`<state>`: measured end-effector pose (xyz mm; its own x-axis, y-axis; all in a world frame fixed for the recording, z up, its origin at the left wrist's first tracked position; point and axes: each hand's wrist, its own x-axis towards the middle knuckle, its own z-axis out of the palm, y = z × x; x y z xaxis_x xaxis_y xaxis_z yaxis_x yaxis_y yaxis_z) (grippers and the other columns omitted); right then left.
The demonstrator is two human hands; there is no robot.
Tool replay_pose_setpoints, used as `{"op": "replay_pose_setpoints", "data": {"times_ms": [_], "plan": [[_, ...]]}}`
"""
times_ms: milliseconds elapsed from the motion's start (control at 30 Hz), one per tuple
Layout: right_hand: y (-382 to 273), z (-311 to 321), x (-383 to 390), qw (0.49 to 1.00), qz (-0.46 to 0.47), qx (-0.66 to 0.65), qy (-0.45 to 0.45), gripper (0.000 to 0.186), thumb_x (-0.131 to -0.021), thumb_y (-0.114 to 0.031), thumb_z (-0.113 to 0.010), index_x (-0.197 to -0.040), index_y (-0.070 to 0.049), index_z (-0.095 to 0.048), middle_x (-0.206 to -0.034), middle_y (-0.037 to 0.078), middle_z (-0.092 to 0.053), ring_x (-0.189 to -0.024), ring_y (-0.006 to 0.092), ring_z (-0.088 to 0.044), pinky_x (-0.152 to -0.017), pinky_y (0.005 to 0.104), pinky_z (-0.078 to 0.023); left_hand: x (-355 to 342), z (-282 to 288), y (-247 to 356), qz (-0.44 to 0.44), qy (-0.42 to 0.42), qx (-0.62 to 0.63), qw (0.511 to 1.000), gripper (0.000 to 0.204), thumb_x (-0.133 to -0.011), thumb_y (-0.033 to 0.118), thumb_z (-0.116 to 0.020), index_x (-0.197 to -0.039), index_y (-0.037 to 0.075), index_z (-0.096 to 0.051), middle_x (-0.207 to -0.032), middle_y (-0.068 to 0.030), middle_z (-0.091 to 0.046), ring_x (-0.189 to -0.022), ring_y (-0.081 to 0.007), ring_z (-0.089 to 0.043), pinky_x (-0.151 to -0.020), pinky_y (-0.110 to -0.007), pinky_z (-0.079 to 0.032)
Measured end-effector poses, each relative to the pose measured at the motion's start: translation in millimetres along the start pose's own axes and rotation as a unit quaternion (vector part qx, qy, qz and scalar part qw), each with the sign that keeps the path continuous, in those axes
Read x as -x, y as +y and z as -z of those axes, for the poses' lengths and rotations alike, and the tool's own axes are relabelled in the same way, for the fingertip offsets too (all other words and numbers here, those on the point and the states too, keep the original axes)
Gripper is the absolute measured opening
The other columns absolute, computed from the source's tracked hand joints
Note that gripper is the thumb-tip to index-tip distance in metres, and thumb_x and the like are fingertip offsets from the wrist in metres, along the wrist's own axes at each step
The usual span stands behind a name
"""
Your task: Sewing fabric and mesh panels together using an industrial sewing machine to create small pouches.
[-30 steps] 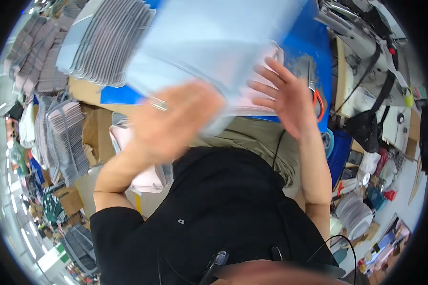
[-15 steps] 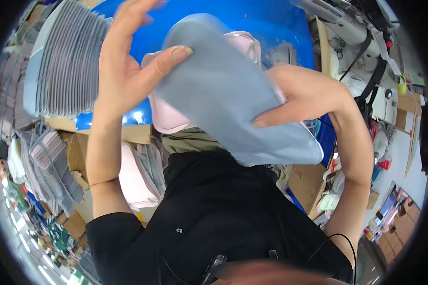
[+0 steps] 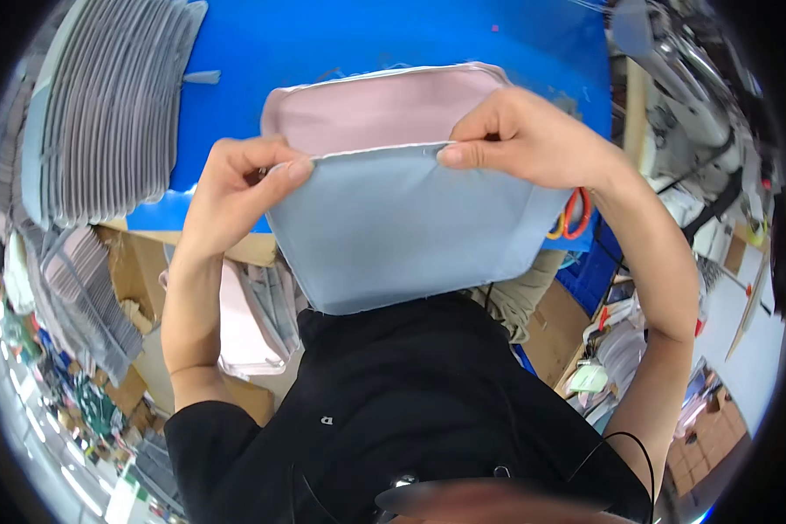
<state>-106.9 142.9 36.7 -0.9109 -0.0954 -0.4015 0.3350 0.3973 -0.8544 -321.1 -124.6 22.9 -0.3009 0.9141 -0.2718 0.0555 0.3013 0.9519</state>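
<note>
The handling looks partway along, with the left hand (image 3: pixel 231 192) and right hand (image 3: pixel 533 144) both pinching the upper edge of a blue-grey fabric panel (image 3: pixel 410 231) that partly covers the pink panel (image 3: pixel 367 118) on the blue tabletop (image 3: pixel 367 35), any join unclear.

A small white mark (image 3: pixel 327 420), too tiny to read, stands left of centre on the black short-sleeved fabric shirt (image 3: pixel 410 375); no text is legible.

A blue table (image 3: pixel 236 44) bears stacked panels (image 3: pixel 118 113), a pink panel (image 3: pixel 367 118), scissors (image 3: pixel 575 229).
</note>
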Motion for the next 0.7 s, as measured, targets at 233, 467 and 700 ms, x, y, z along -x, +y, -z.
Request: {"op": "replay_pose_setpoints", "data": {"times_ms": [233,467,700], "plan": [[34,-9,-64,0.921,0.151,0.266,0.243,0.03,-0.093,-0.033,-0.075,-0.081,-0.006,-0.08,-0.103,0.008,-0.07,-0.092,0.0204,-0.063,-0.08,0.0356,-0.052,-49,18,-40,-0.167,0.14,-0.309,0.926,0.018,-0.095,0.017,-0.073,-0.097,0.0,-0.079,-0.091,-0.0082,-0.073,-0.098,-0.0185,-0.067,-0.082,-0.031,-0.052],[69,-8,-91,0.882,0.129,0.317,0.325,0.028,-0.09,-0.038,-0.077,-0.093,-0.011,-0.084,-0.117,0.006,-0.072,-0.101,0.025,-0.066,-0.084,0.0364,-0.054,-82,24,-70,-0.164,0.164,-0.351,0.907,0.018,-0.094,0.021,-0.074,-0.098,0.006,-0.082,-0.113,-0.0071,-0.078,-0.108,-0.0247,-0.069,-0.092,-0.038,-0.055],[14,-10,-17,0.929,0.078,0.201,0.3,0.033,-0.09,-0.039,-0.078,-0.09,-0.006,-0.081,-0.084,0.007,-0.073,-0.072,0.0265,-0.067,-0.064,0.0349,-0.051,-37,8,-9,-0.156,0.176,-0.254,0.938,0.015,-0.092,0.02,-0.078,-0.096,0.006,-0.082,-0.094,-0.0086,-0.079,-0.082,-0.0169,-0.073,-0.076,-0.029,-0.058]]}}
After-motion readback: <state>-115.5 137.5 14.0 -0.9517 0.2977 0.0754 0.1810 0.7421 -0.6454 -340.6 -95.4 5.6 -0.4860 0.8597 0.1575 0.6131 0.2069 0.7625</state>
